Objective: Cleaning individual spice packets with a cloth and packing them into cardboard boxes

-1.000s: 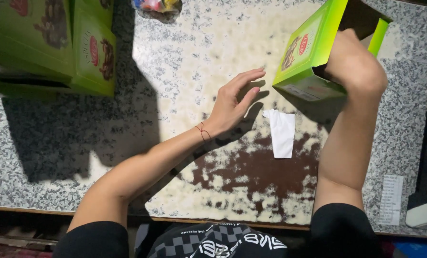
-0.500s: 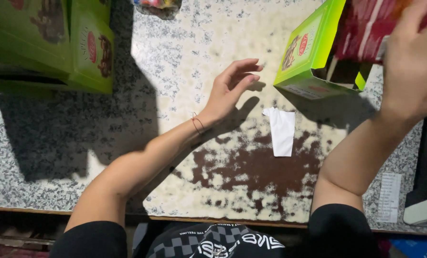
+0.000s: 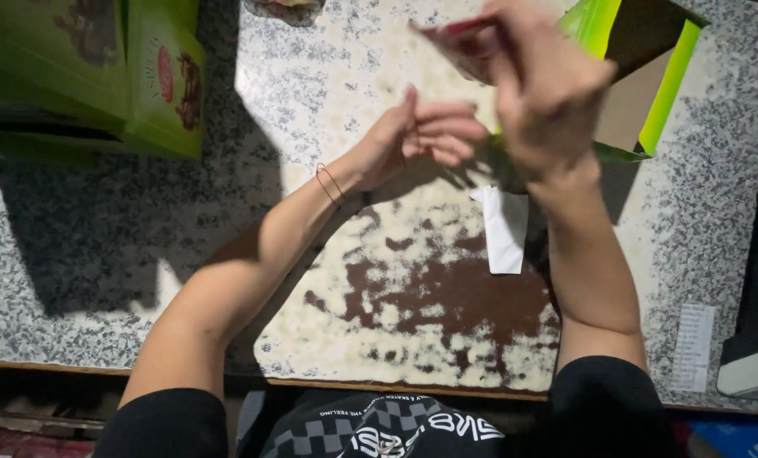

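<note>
While gripping a red packet, right hand beside left hand.

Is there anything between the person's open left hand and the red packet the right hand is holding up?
Nothing visible. The left hand is raised, fingers open, beside the right hand, which pinches the red packet above the speckled table. Only air separates them.

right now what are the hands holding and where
The right hand pinches a red packet by its right end, above the table; the left hand holds nothing.
</note>
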